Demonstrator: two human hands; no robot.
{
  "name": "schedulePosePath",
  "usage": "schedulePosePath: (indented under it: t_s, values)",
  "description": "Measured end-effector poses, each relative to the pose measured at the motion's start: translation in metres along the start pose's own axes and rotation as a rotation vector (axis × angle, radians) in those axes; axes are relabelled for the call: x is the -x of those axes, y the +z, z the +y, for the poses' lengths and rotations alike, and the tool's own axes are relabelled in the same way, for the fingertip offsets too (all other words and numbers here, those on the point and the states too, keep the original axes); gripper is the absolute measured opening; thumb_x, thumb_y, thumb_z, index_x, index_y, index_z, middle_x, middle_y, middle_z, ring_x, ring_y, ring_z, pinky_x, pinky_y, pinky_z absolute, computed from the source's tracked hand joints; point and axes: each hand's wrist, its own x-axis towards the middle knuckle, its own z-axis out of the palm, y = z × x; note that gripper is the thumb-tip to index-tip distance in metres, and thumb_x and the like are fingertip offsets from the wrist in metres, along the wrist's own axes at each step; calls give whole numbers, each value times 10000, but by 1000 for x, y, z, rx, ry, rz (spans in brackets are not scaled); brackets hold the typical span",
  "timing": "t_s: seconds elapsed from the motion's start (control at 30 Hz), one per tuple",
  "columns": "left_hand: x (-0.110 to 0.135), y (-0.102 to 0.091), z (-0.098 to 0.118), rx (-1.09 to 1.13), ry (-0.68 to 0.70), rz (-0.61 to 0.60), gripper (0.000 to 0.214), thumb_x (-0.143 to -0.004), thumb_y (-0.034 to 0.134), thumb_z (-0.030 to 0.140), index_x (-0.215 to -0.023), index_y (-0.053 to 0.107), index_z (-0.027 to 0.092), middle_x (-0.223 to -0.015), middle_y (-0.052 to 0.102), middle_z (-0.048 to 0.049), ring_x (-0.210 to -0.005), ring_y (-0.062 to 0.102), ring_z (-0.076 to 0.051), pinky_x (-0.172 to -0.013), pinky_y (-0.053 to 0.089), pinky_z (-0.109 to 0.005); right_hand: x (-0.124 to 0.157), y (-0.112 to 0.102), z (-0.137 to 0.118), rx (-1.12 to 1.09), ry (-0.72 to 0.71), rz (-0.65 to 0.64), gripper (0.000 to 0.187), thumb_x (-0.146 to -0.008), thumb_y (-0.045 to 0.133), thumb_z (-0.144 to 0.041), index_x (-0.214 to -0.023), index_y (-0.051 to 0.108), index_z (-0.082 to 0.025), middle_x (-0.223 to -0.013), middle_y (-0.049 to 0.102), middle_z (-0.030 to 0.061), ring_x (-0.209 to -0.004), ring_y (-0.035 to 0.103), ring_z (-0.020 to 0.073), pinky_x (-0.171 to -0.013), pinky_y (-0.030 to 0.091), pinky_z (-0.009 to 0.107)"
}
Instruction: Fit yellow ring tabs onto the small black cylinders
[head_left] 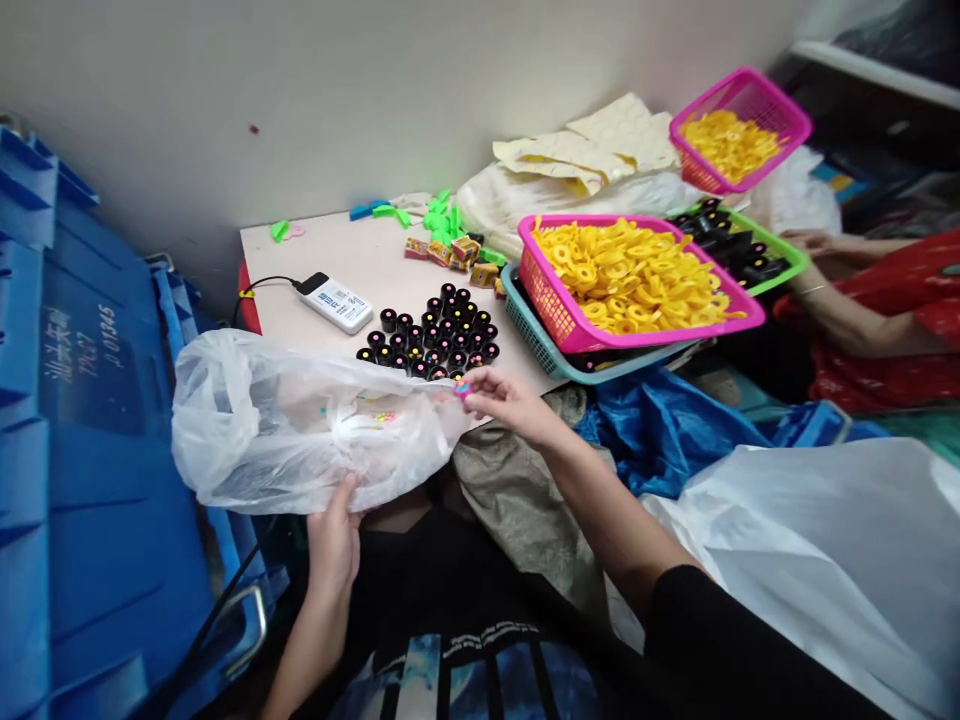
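Note:
My left hand (334, 545) grips the lower edge of a clear plastic bag (300, 420) that holds small coloured pieces. My right hand (504, 398) is closed in a pinch on a tiny pink and blue piece (462, 388) at the bag's mouth. Just beyond it, several small black cylinders (435, 335) stand in a cluster on the pale table (352, 250).
A pink basket of yellow rings (634, 275) sits in a teal tray; another pink basket (739, 125) and a green tray of black parts (739, 250) lie behind. A white device with cable (334, 300), blue crates (82, 420) at left, a co-worker's arm (840, 310) at right.

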Motion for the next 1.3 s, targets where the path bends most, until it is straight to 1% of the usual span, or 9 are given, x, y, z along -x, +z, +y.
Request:
schedulePosePath:
  t_s: [0.13,0.23,0.37,0.5,0.6,0.77,1.07,1.2,1.3]
  values:
    - [2,0,0,4,-8,27,429,-775,650,106,-1197,638,186,-1114,695,-69,-1039,663,-209,-964,542,-401,-22,-49,14,220,-71,271,358,-737,685,-421,-973,594,-168,-896,661,38,-750,590,130,-667,471,256]
    - [3,0,0,9,-12,36,446,-773,648,96,-1211,630,180,-1117,696,-74,-1066,660,-218,-998,521,-415,-40,-64,27,353,-94,361,364,-731,664,-437,-951,601,-155,-900,669,47,-717,578,127,-680,467,271]
    - [3,-3,1,-2,-8,31,430,-773,646,105,-1198,634,169,-1099,703,-83,-1098,652,-234,-1027,499,-435,-55,-58,29,586,-129,333,267,-791,623,-376,-951,634,-162,-913,696,49,-709,581,137,-688,462,281]
    - [2,-4,0,9,-14,29,428,-771,643,104,-1195,635,169,-1112,701,-88,-1118,645,-245,-1033,491,-452,-60,-39,18,1019,-173,296,145,-855,583,-240,-964,668,-197,-944,709,46,-816,594,180,-748,423,309]
    - [2,-4,0,28,-21,23,434,-774,643,106,-1202,632,178,-1135,695,-85,-1130,638,-251,-1038,485,-467,-59,-28,9,1322,-213,280,166,-904,536,-200,-985,681,-213,-1025,703,74,-965,560,241,-758,367,336]
    - [2,-6,-1,43,-31,16,455,-767,655,115,-1214,626,191,-1188,675,-79,-1169,617,-263,-1047,477,-466,-59,-21,2,1540,-275,187,228,-958,449,-172,-1026,665,-198,-1099,676,114,-1007,492,273,-760,302,368]
    - [0,-11,-3,34,-65,-12,447,-748,668,159,-1193,632,190,-1199,668,-81,-1098,651,-263,-965,537,-453,-57,-24,1,1522,-319,199,206,-948,473,-173,-1004,668,-210,-1106,684,106,-1010,498,271,-782,321,379]
    - [1,-12,-5,-17,-44,3,447,-689,707,187,-1131,645,156,-1145,685,-97,-988,680,-249,-829,592,-382,-56,-16,-11,1105,-388,338,112,-878,570,-179,-959,647,-184,-1041,682,97,-976,555,241,-825,403,360]
    - [4,-13,-11,-138,-63,-67,446,-626,759,270,-1032,669,108,-1038,707,-124,-837,692,-263,-668,599,-374,-52,20,-19,666,-394,304,172,-895,551,-237,-1051,598,-181,-1035,668,77,-880,599,188,-751,466,310]
